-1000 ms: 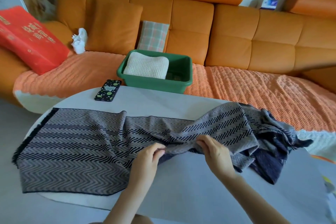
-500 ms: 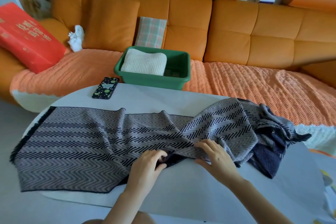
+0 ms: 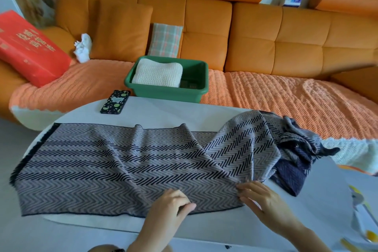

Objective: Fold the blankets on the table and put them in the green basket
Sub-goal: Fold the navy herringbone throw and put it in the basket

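Pulled nearer since a second ago, the herringbone blanket (image 3: pixel 122 161) lies flatter across the white desk (image 3: pixel 167 112), its near hem no longer bunched. The left hand (image 3: pixel 169 203) pinches that hem with curled fingers. The right hand (image 3: pixel 263 200) lies just right of it, fingers stretched, tips touching the cloth. The blanket's right end is crumpled. Beyond the desk, the green basket (image 3: pixel 163 94) sits on the sofa (image 3: pixel 286 37), holding a folded white blanket (image 3: pixel 157 73).
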Tool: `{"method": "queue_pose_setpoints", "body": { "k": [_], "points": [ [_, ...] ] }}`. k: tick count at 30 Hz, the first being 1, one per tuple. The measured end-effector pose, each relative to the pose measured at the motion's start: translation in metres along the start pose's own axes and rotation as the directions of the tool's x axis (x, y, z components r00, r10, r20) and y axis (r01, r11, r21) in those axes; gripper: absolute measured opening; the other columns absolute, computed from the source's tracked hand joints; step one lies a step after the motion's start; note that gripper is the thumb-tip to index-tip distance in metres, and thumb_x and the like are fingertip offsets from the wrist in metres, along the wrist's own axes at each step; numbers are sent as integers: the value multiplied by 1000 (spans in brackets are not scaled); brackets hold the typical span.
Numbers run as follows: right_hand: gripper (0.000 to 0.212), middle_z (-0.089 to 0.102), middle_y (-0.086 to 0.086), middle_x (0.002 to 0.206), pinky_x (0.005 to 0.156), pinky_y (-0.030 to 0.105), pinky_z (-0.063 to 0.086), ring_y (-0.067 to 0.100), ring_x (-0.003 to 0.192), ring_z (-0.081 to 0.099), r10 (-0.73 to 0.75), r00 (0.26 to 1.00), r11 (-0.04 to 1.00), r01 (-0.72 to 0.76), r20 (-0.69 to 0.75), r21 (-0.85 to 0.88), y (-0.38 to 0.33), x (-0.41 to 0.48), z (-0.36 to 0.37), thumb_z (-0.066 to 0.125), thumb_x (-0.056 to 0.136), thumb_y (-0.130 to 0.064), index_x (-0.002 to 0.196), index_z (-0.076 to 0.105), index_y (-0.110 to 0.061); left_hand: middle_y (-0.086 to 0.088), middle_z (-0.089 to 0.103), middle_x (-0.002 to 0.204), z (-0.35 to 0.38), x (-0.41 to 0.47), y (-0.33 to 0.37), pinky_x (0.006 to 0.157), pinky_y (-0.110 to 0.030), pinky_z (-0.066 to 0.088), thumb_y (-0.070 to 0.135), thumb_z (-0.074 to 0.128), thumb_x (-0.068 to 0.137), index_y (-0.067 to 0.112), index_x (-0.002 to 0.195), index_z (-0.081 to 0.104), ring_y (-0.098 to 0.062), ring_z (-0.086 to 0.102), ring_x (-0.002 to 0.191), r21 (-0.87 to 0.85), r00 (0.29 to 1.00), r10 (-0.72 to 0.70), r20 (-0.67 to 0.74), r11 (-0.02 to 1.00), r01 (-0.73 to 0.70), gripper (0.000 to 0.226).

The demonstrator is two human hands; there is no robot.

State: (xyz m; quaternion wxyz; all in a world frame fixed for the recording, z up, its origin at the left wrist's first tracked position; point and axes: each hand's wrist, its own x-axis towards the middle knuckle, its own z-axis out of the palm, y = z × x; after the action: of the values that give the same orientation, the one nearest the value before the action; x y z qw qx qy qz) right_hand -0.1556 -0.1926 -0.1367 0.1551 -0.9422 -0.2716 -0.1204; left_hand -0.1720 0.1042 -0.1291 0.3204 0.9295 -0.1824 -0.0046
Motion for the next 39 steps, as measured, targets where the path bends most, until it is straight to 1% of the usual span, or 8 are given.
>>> {"method": "queue_pose_setpoints", "body": {
  "k": [6,9,13,16,24,29,35,39],
  "points": [
    [41,63,-13,115,89,26,48,5,105,58,107,994,991,-104,-36,86,-14,41,-10,33,98,-45,106,69,-26,20,55,109,-20,6,-14,86,-13,39,32,47,95,28,108,65,2,50,102,5,971,-98,-219,995,101,22],
    [49,47,-6,141,108,30,32,12,130,43,194,981,978,-194,3,82,-23,101,-4,30,98,-46,132,53,-21,5,39,144,-24,15,-23,110,-29,26,37,39,97,25,134,48,-14,32,134,153,960,-197,-196,961,229,39],
    [55,9,-6,157,117,32,5,12,145,7,297,923,934,-334,244,125,-22,174,25,29,100,-44,150,16,-23,2,-13,156,-16,33,-26,115,-44,-5,74,-32,60,33,148,5,-20,-14,143,350,963,-266,29,905,240,104],
    [63,-7,-3,158,118,34,-1,14,146,-7,332,843,939,-340,423,-59,-5,184,53,18,97,-53,151,-1,-26,5,-26,151,-6,47,-25,113,-49,-11,76,-27,55,35,147,-9,-20,-22,141,393,947,-296,127,891,226,102],
    [107,-10,3,158,119,37,6,19,146,-4,491,771,868,-394,406,-302,28,157,42,-32,60,-76,150,-7,-25,4,-25,150,9,47,-32,113,-45,-15,77,-28,62,39,138,-20,-19,-21,141,398,971,-217,102,903,160,86],
    [68,-7,2,158,118,33,1,16,146,-6,424,869,905,-401,253,-140,-4,172,34,18,96,-54,151,4,-16,-10,41,144,-12,36,-53,106,-49,14,59,10,95,22,137,42,-27,28,134,452,949,-313,-48,840,300,65],
    [88,-20,-8,153,113,28,-12,7,140,-21,147,914,985,-171,378,33,-76,198,70,-5,75,-71,150,-6,-25,-21,41,142,-46,14,-91,99,-60,32,62,8,91,11,135,47,-39,38,130,378,845,-467,-261,756,534,78],
    [97,-23,-11,151,115,32,-13,12,142,-22,207,901,978,-184,382,-95,-68,188,94,-25,63,-79,148,-11,-34,-9,-6,156,-58,-7,-109,115,-52,4,69,-3,81,20,149,-3,-26,-4,144,371,753,-612,-240,660,654,84]
  ]
}}
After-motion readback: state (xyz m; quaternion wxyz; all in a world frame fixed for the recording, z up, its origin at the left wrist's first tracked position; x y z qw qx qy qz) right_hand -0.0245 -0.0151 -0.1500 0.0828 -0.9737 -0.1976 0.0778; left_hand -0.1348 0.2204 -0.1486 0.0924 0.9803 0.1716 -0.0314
